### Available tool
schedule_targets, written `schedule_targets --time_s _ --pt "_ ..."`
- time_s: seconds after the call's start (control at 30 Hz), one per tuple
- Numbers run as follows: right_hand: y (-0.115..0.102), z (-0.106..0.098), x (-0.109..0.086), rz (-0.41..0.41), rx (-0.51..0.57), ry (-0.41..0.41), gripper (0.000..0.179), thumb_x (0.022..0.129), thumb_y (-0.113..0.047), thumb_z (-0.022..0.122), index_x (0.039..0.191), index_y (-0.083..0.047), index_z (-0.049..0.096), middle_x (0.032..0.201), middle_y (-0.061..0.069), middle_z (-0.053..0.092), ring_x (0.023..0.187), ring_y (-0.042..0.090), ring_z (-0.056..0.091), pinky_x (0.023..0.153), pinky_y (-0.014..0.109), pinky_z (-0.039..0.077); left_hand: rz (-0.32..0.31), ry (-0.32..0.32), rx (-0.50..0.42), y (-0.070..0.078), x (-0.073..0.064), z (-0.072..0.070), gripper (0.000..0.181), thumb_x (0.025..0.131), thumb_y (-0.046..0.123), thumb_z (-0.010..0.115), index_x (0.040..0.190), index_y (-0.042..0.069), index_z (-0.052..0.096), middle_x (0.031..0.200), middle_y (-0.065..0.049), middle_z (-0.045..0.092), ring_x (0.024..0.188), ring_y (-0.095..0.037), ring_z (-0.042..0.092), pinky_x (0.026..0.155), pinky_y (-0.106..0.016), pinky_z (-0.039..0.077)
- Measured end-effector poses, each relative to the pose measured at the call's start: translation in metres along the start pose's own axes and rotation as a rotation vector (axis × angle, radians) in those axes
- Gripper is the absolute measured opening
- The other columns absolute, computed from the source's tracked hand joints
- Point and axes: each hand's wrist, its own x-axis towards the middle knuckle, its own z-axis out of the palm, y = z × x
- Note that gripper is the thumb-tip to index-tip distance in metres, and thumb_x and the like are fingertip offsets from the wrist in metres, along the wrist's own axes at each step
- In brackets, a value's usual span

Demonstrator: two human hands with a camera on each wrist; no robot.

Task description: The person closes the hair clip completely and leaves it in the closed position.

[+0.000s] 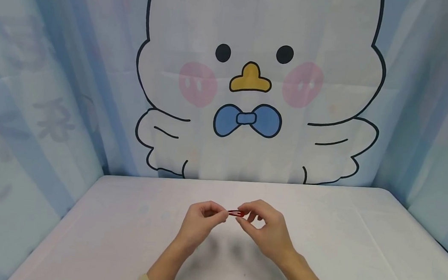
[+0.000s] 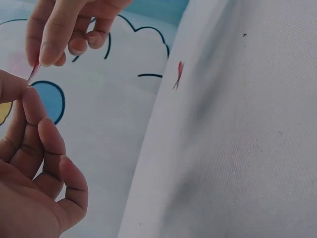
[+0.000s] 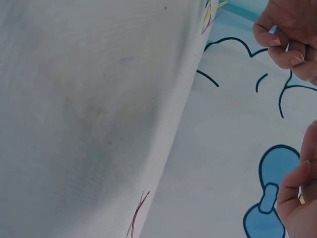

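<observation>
A small red snap hair clip (image 1: 236, 213) is held in the air above the table, between my two hands. My left hand (image 1: 202, 222) pinches its left end between thumb and forefinger. The right hand (image 1: 266, 228) has thumb and fingertips at the other end of the clip. In the left wrist view the clip (image 2: 33, 73) shows as a thin reddish strip, with the right hand (image 2: 62, 32) above it and the left hand (image 2: 37, 163) below. The fingers cover both its ends. In the right wrist view the clip is hidden.
A white cloth covers the table (image 1: 118, 236). A curtain (image 1: 246, 154) printed with a cartoon bird hangs behind it. Small red marks or items (image 2: 179, 74) show on the white surface in the left wrist view, and yellow-green ones (image 3: 210, 16) in the right wrist view; their kind is unclear.
</observation>
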Motion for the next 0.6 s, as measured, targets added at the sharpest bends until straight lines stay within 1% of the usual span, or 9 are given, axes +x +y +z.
schedule_targets --time_s 0.1,0.3,0.43,0.53,0.6 --pt "-0.0002 0.0000 0.0000 0.015 -0.003 -0.009 0.033 0.075 0.004 0.085 0.098 -0.015 0.073 0.088 -0.007 0.069 0.068 0.009 0.060 0.061 0.030 0.048 -0.006 -0.008 -0.003 -0.0010 0.0008 -0.0002 0.016 0.092 0.013 0.072 0.093 -0.003 0.071 0.084 -0.006 0.070 0.082 -0.018 0.064 0.077 -0.034 0.049" --pt "0.0004 0.0006 -0.0003 0.043 0.019 -0.008 0.031 0.076 0.003 0.085 0.097 -0.015 0.073 0.086 -0.006 0.069 0.067 0.010 0.061 0.061 0.029 0.047 -0.004 -0.031 -0.004 -0.0011 0.0017 -0.0017 0.015 0.093 0.013 0.073 0.095 -0.002 0.071 0.090 -0.013 0.071 0.084 -0.018 0.064 0.078 -0.034 0.049" --pt "0.0010 0.0002 -0.0002 0.068 0.035 -0.008 0.030 0.076 0.002 0.085 0.097 -0.015 0.074 0.086 -0.006 0.069 0.067 0.010 0.062 0.062 0.028 0.046 0.026 -0.043 0.020 -0.0005 0.0015 -0.0034 0.014 0.093 0.014 0.073 0.097 0.001 0.071 0.090 -0.009 0.070 0.085 -0.019 0.060 0.075 -0.035 0.046" --pt "0.0003 -0.0012 -0.0003 0.096 0.042 -0.011 0.029 0.076 0.001 0.086 0.097 -0.015 0.074 0.086 -0.007 0.070 0.068 0.010 0.062 0.063 0.028 0.047 0.047 -0.060 0.033 -0.0002 0.0013 -0.0054 0.014 0.093 0.014 0.073 0.101 0.003 0.070 0.091 -0.004 0.070 0.085 -0.019 0.059 0.074 -0.035 0.045" --pt "-0.0004 -0.0025 -0.0007 0.118 0.044 -0.018 0.029 0.077 0.001 0.085 0.097 -0.016 0.074 0.087 -0.008 0.070 0.069 0.010 0.062 0.063 0.028 0.047 0.055 -0.074 0.033 0.0000 0.0010 -0.0075 0.015 0.094 0.014 0.073 0.103 0.003 0.070 0.092 -0.004 0.070 0.085 -0.019 0.059 0.073 -0.035 0.045"
